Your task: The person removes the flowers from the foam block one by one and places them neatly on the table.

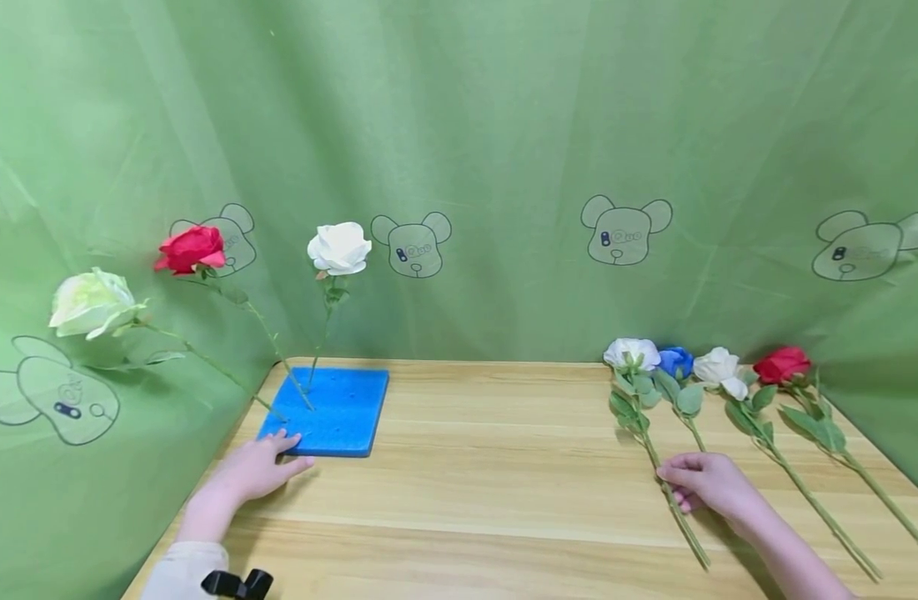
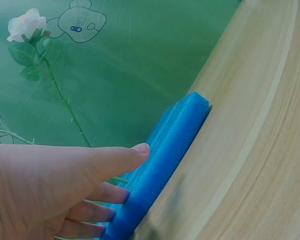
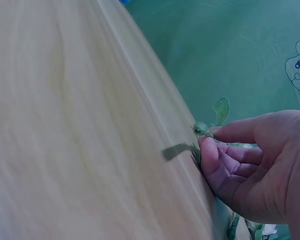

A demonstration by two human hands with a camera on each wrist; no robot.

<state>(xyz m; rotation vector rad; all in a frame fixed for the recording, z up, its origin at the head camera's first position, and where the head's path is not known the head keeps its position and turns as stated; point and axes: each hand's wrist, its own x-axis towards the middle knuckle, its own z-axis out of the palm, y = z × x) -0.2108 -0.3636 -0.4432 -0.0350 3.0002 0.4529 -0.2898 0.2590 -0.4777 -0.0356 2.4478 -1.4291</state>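
My right hand point(image 1: 712, 485) pinches the stem of a pale white artificial rose point(image 1: 633, 354) between thumb and fingers, at the right of the table. In the right wrist view the cut end of that stem point(image 3: 200, 128) pokes out past the fingertips. My left hand point(image 1: 250, 471) rests with spread fingers on the near left corner of a blue foam board point(image 1: 346, 429). Standing in the board are a red rose point(image 1: 194, 249), a white rose point(image 1: 339, 248) and a greenish-white rose point(image 1: 92, 303), the last leaning far left.
Beside the held flower lie a blue rose point(image 1: 676, 362), another white rose point(image 1: 719, 371) and a red rose point(image 1: 783, 365), stems toward the near right. A green curtain point(image 1: 489, 167) hangs behind and left of the wooden table point(image 1: 496, 467).
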